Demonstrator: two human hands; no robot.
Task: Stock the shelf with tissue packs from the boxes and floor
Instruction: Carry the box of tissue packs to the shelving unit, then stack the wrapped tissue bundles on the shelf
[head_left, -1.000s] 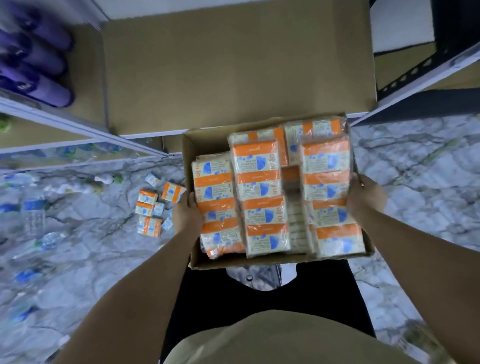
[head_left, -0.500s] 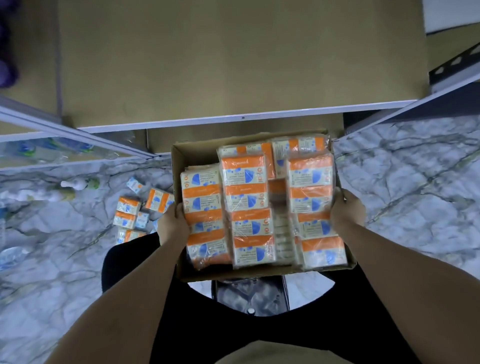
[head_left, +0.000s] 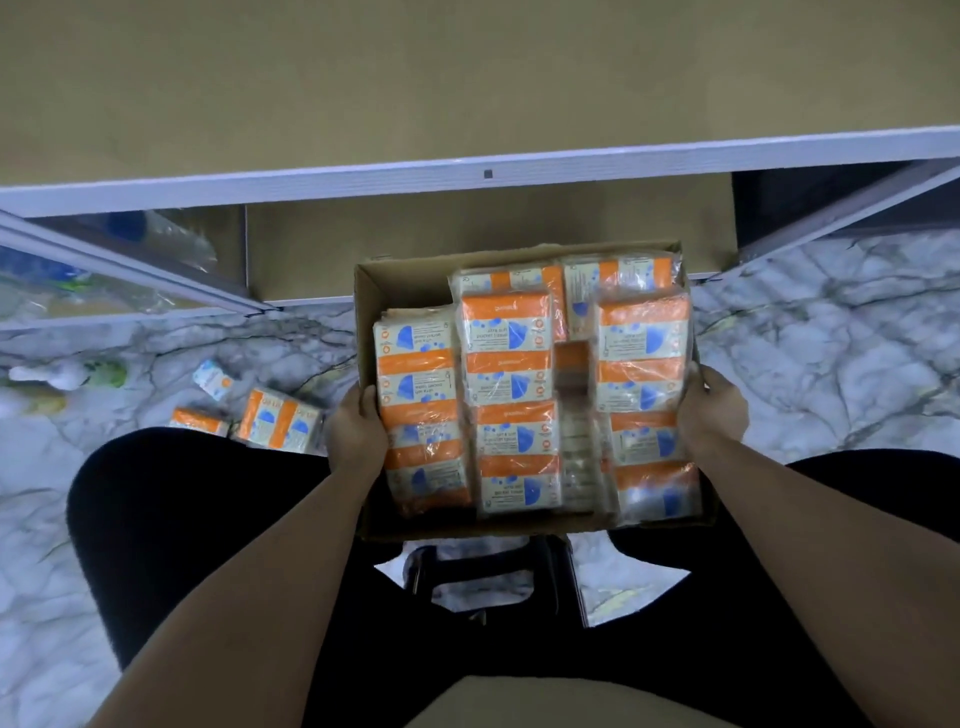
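A: Status?

B: Both hands on the cardboard box (head_left: 410, 283). Left hand (head_left: 358, 428) clamps the left wall, thumb hooked over the rim, fingers hidden under or behind the side. Right hand (head_left: 714, 408) grips the right wall, fingers curled against it. Box held between the knees, just in front of the shelf (head_left: 467, 78).

A: Contents?

B: Packed with wrapped tissue packs (head_left: 511, 395), orange and blue, in rows, some stacked above the rim. Far-left corner of the box is bare cardboard.

A: Shelf state?

B: The visible top board looks bare. White front rail (head_left: 519, 169) sits just beyond the box's far edge. Lower bay is behind the box, contents not readable.

A: Step?

B: My read: positioning the supply, nothing stocked yet. Box is carried, not set down.

A: Next?

B: Probably park the box on the floor or the shelf edge to free a hand, then lift packs out. Keep it level, since the top layer is loose and could slide.

A: Leftovers?

B: Loose packs on the floor (head_left: 278, 418), left of the left knee, near a bottle (head_left: 67, 374). Those need collecting too.
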